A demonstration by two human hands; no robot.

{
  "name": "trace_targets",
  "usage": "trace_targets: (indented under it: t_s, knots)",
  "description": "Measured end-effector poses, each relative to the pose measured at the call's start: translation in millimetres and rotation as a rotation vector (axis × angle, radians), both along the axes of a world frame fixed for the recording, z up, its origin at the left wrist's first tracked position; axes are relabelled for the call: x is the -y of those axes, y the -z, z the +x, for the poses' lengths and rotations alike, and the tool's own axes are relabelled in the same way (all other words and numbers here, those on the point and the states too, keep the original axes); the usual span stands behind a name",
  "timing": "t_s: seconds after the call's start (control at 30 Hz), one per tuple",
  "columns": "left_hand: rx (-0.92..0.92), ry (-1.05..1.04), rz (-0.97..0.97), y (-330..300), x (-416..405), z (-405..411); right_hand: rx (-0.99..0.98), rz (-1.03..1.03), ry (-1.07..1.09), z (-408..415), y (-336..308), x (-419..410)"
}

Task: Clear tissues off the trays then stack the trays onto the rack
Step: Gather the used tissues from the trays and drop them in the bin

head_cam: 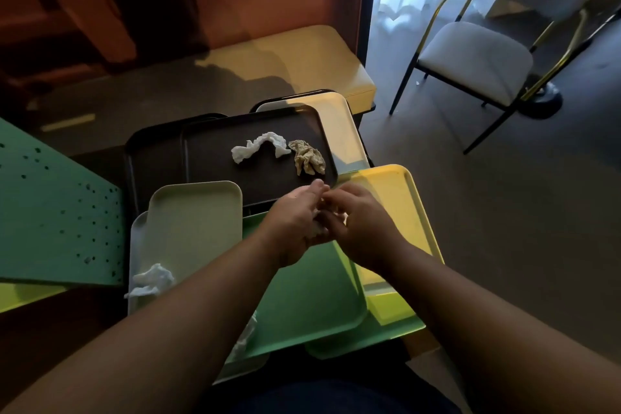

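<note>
Head view: both hands meet over the jumble of trays at the middle of the table. Left hand (295, 222) is palm-up, fingers (314, 190) loosely curled round a white tissue wad (319, 228) pressed between the two hands. Right hand (359, 225) is palm-down against it, fingers bent onto the same wad; most of the wad is hidden. Just beyond the fingers, a black tray (235, 175) carries a white tissue (258, 146) and a brown tissue (307, 157), lying side by side, apart from both hands. Green tray (302, 296) lies under the forearms, yellow tray (400, 198) toward the table's right edge. Beige tray (195, 212) sits left of the hands; another crumpled white tissue (151, 281) lies on the tray below it, near the left forearm. Green perforated rack (50, 212) stands at the left.
</note>
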State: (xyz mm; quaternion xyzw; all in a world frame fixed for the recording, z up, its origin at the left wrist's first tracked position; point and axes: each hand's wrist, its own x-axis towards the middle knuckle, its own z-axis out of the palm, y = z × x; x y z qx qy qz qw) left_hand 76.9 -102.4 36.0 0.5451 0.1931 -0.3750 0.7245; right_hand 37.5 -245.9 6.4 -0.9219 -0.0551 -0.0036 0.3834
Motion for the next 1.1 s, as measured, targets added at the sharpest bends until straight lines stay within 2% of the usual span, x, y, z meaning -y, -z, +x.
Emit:
trace_targets:
  t_s: [0.07,0.17,0.2,0.33,0.43,0.5,0.6,0.7,0.77,0.83,0.97,1.1]
  knots:
    - [0.047,-0.008,0.076,5,-7,3,0.008,-0.039,0.015,5,7,-2]
    - [0.078,-0.076,0.212,9,-16,7,-0.054,0.037,0.173,14,17,9]
    - [0.089,-0.092,0.241,10,-18,7,-0.083,-0.004,0.217,17,22,15]
    - [0.155,-0.07,0.342,18,-23,6,-0.335,-0.455,0.112,23,41,32]
    - [0.191,-0.059,0.354,19,-26,3,-0.299,-0.552,0.094,22,44,34]
    - [0.207,-0.064,0.348,20,-28,2,-0.215,-0.479,0.176,23,40,32]
    - [0.201,-0.114,0.306,17,-33,1,-0.079,-0.259,0.264,24,25,21]
    - [0.148,-0.101,0.211,6,-40,0,-0.016,-0.044,0.09,20,3,-9]
    - [0.139,-0.062,0.15,0,-47,-2,-0.059,0.045,-0.09,14,-9,-35]
    - [0.17,-0.115,0.174,-2,-59,-4,-0.116,0.098,-0.177,10,-15,-57]
    - [0.187,-0.271,0.255,1,-99,-13,-0.216,0.103,-0.2,4,-20,-83]
    - [0.243,-0.352,0.258,3,-135,-26,-0.464,-0.124,-0.389,-15,-14,-104]
